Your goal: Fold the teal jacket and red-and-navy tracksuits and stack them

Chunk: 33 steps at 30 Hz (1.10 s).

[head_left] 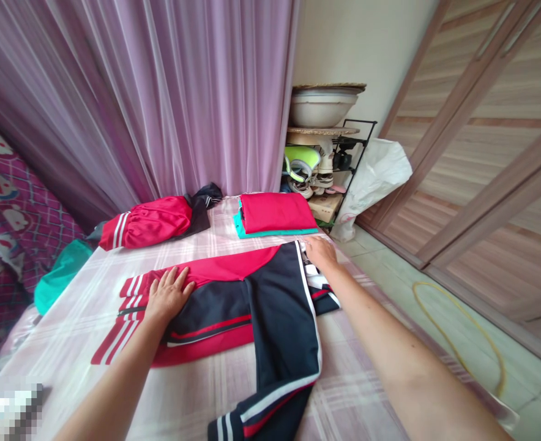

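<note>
A red and black track jacket (pixel 215 300) with white stripes lies spread on the plaid bedsheet. One black sleeve (pixel 285 331) runs across it and bends toward me at the lower end. Over the red and black fabric near the striped hem, my left hand (pixel 168 295) rests flat with its fingers apart. My right hand (pixel 320 252) is at the jacket's far right edge, its fingers curled on the shoulder and collar area. The fingertips are partly hidden there. Some white and dark cloth shows under its wrist.
Beyond the jacket lie folded red and teal clothes (pixel 277 214) and a crumpled red and black garment (pixel 155 220). A teal cloth (pixel 63 275) hangs at the left edge. A shoe rack (pixel 362 147) and a wooden wardrobe (pixel 472 122) stand right; a yellow hose-like loop (pixel 463 288) lies on the floor.
</note>
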Tool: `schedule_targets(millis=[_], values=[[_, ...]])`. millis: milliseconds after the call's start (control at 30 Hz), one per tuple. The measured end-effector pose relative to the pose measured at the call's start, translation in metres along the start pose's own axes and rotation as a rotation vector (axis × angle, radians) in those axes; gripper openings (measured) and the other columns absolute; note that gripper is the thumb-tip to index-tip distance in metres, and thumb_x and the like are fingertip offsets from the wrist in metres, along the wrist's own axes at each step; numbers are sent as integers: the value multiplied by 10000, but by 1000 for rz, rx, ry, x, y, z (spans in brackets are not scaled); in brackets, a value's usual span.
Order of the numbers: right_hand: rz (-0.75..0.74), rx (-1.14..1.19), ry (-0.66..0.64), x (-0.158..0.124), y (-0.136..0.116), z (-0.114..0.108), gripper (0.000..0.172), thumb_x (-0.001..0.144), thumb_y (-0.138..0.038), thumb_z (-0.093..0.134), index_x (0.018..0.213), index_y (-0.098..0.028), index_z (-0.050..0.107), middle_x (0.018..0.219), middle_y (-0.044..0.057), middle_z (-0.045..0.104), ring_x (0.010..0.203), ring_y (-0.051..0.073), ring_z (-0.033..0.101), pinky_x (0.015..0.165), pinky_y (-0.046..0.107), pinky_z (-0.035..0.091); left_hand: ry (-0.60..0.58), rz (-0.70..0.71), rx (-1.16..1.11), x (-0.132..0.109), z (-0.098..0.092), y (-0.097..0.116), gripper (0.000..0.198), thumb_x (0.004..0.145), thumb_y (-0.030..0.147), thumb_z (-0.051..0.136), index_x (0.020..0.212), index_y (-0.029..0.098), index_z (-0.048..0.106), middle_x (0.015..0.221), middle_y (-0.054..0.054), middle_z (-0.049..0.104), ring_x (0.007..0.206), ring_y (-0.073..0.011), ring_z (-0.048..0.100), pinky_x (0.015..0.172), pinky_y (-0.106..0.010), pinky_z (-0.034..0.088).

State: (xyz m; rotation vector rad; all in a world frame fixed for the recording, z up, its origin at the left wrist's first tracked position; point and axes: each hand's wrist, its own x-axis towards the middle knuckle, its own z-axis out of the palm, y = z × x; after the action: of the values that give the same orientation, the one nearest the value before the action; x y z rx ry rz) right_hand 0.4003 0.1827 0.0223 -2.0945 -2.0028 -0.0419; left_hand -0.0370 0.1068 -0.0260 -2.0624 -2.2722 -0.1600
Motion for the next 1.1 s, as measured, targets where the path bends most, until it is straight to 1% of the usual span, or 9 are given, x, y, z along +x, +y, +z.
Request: schedule_targets(millis=[67, 200, 367, 533, 600, 767, 1000, 1033, 1100], values=[[84, -7, -16, 8, 20, -4, 424, 941, -239, 391, 1241, -234, 691, 1276, 82, 686, 1154, 239, 621, 955, 337, 464, 16, 4, 8, 0, 1, 0, 580, 963, 493, 362, 1488, 261, 447, 1560, -119, 426, 1449, -298, 356, 1169, -548, 260], [97, 22, -72, 17, 39, 2, 379, 897, -270, 459, 1138, -281, 752, 1181, 44, 738, 1046, 238, 672, 834, 316, 502, 20, -1, 19, 0, 2, -1, 579, 962, 489, 361, 1489, 265, 446, 1558, -111, 430, 1444, -297, 364, 1169, -544, 266], [116, 74, -82, 17, 35, 16, 402, 889, -300, 459, 1173, -276, 742, 1158, 53, 746, 1030, 238, 674, 803, 306, 488, -11, -8, 23, -1, -2, 1, 584, 969, 488, 352, 1499, 258, 432, 1571, -112, 410, 1457, -292, 345, 1176, -540, 262], [123, 146, -140, 20, 31, 16, 343, 873, -380, 505, 979, -240, 800, 1053, 50, 773, 951, 222, 686, 708, 261, 461, -30, -9, 26, -2, -7, 3, 581, 974, 478, 352, 1504, 251, 425, 1581, -104, 396, 1469, -287, 328, 1186, -531, 254], [107, 178, -162, 21, 29, 15, 335, 863, -425, 535, 958, -246, 801, 1042, 31, 776, 926, 203, 686, 683, 241, 448, -35, -9, 17, -2, -8, 3, 583, 974, 479, 354, 1506, 252, 421, 1583, -103, 393, 1471, -289, 323, 1187, -534, 254], [133, 204, -137, 24, 23, 11, 394, 895, -460, 488, 1051, -240, 776, 1106, 26, 761, 952, 185, 678, 684, 229, 437, -65, -19, -4, -2, -11, 4, 599, 978, 489, 339, 1519, 240, 398, 1599, -111, 363, 1482, -286, 302, 1195, -535, 233], [250, 130, -134, 20, 25, 13, 296, 831, -301, 535, 932, -199, 794, 990, 85, 770, 889, 234, 688, 671, 271, 438, -49, -13, -9, -3, -12, 5, 579, 978, 473, 360, 1505, 242, 422, 1588, -117, 379, 1473, -294, 320, 1189, -552, 245], [270, 120, -127, 18, 26, 13, 306, 836, -278, 522, 962, -197, 789, 1012, 91, 765, 913, 238, 685, 696, 275, 448, -50, -16, -5, -3, -12, 6, 576, 979, 471, 362, 1504, 243, 422, 1589, -114, 379, 1474, -290, 319, 1192, -546, 241], [251, 106, -64, 16, 25, 12, 380, 857, -231, 484, 1134, -208, 744, 1147, 91, 735, 1027, 239, 658, 794, 286, 463, -56, -26, -1, -3, -14, 8, 574, 980, 469, 366, 1506, 245, 419, 1593, -108, 374, 1478, -285, 313, 1199, -534, 233]])
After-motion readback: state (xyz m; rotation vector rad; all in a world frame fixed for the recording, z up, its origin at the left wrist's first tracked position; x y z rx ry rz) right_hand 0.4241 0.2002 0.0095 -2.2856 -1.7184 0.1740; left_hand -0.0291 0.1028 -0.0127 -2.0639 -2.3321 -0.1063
